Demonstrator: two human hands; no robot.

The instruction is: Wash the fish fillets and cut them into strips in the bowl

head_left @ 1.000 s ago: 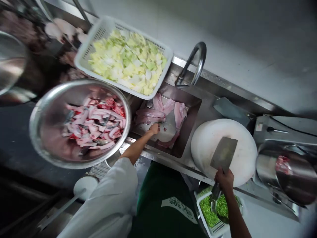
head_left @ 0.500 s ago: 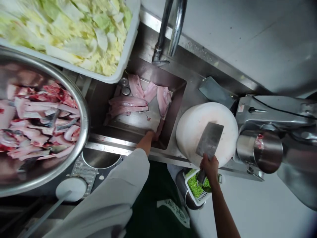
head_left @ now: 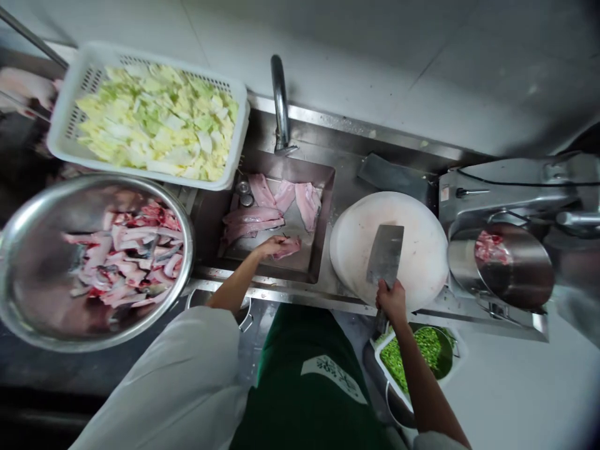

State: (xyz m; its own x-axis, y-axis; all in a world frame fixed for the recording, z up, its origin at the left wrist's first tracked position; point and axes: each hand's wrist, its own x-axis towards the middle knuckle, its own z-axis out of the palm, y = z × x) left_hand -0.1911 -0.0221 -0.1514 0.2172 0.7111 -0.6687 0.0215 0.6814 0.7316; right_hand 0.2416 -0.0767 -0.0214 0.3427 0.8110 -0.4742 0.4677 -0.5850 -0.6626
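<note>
My left hand (head_left: 272, 246) is over the steel sink (head_left: 323, 250), its fingers closed on one end of a pink fish fillet (head_left: 287, 248). Several more fillets (head_left: 308, 203) lie on the sink's bottom beyond it, close to the drain fitting (head_left: 245, 194). On the right, my right hand (head_left: 392, 300) grips the handle of a cleaver (head_left: 385, 253). The broad blade is above or resting on the round white chopping block (head_left: 422, 269); which of the two I cannot tell.
A large steel bowl (head_left: 42, 262) of cut fish stands left, below a white basket (head_left: 59, 134) of chopped cabbage. The faucet (head_left: 280, 103) rises behind the sink. A steel pot (head_left: 529, 269) with red-pink scraps is right of the block. Chopped greens (head_left: 424, 350) are below.
My left hand has come up from the sink's near side with a fillet in it. The cleaver stays over the block. The view has shifted, showing more of the left side.
</note>
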